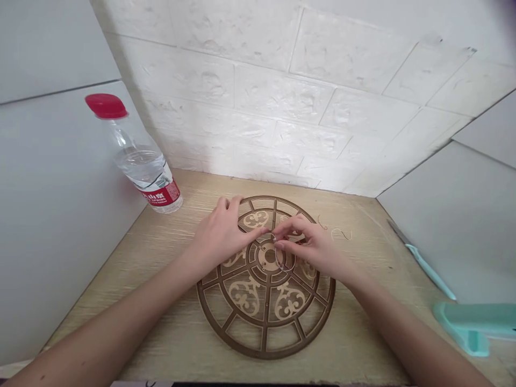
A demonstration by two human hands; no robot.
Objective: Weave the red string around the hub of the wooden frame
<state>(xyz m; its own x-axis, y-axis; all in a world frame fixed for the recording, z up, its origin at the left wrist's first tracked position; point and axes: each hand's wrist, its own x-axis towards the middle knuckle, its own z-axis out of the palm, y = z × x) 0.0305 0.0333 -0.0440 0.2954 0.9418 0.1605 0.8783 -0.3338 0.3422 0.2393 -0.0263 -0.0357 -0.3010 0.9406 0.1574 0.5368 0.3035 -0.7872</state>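
A round brown openwork disc [265, 324] with pale scrollwork panels lies flat on the wooden table. My left hand [220, 228] holds its upper left rim, fingers curled over the edge and thumb stretched inward across the spokes. Above the hub, my right hand [308, 244] pinches a thin pale wire [285, 269] between thumb and fingers. The wire loops down over the right side of the disc's centre. The left thumb tip comes close to the pinched end; whether it touches the wire I cannot tell.
A water bottle [141, 172] with a red cap stands at the back left. Bits of thin wire [341, 234] lie right of the disc. Farther right are a knife with a light blue handle [431, 271] and a mint-green plastic object [475, 322]. White brick-patterned wall [242, 86] closes the back.
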